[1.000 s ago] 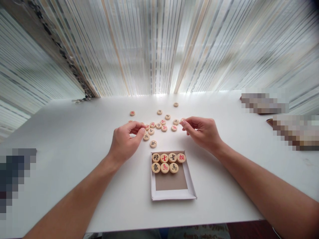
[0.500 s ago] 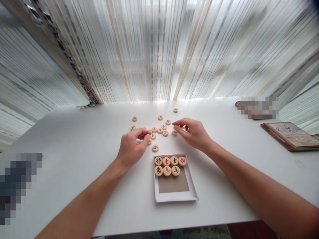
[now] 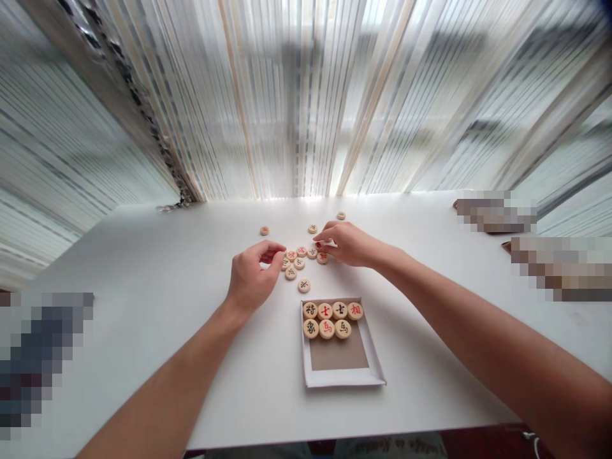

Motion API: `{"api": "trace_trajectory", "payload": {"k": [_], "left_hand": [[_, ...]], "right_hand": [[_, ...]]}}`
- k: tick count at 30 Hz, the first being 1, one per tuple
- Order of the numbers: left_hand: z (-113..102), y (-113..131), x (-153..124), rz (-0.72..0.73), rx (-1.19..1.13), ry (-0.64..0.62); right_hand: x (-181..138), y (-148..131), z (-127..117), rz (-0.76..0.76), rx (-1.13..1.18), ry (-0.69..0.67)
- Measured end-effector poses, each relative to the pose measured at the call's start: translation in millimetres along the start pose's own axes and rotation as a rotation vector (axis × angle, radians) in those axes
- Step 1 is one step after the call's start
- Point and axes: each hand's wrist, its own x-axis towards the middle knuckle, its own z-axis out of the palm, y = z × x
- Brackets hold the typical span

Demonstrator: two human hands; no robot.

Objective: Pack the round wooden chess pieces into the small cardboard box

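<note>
My left hand is at the left edge of a cluster of round wooden xiangqi pieces, thumb and fingertips closed together. Whatever they pinch is hidden. From the right, my right hand reaches over the cluster, thumb and forefinger apart around a red-marked piece that lies on the table. Other pieces beneath this hand are covered. Nearer me is a shallow white box tray, holding several large pieces in two rows at its far end, four across and three below.
Single pieces lie apart at the back: a red one, a black-marked one and one farther off. A black-marked piece sits just beyond the tray. Blurred-out objects rest at both sides of the white table. A striped curtain hangs behind.
My right hand has moved left and over the cluster, hiding pieces on that side. My left hand stays by the left edge, nearly unmoved. The view has shifted slightly.
</note>
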Motion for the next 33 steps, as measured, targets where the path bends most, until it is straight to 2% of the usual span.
{"api": "trace_trajectory", "payload": {"k": [5,11,16,18,23,29,33], "left_hand": [[0.2,2.1,-1.9,0.005,-0.027,-0.004],[1.2,8.2,-6.7,-0.022,-0.124,-0.035],[5.6,23.1,-17.5,-0.060,-0.305,-0.176],[6.8,30.0,-21.6,-0.088,-0.398,-0.254],[6.8,41.4,-26.1,-0.195,-0.706,-0.406],[6.4,46.5,-28.3,-0.237,-0.794,-0.467],[5.9,53.8,-32.5,-0.287,-0.809,-0.466]], "right_hand": [[3.8,-2.9,-4.2,-0.024,-0.045,-0.064],[-18.0,-15.7,-11.7,-0.014,-0.007,0.066],[-55.0,-41.2,-15.4,-0.033,0.126,0.216],[-66.8,-52.6,-13.9,-0.074,0.254,0.286],[-80.1,-68.2,-2.8,-0.124,0.436,0.423],[-86.6,-66.7,10.2,-0.163,0.557,0.440],[-95.8,-70.5,13.7,-0.061,0.814,0.361]]}}
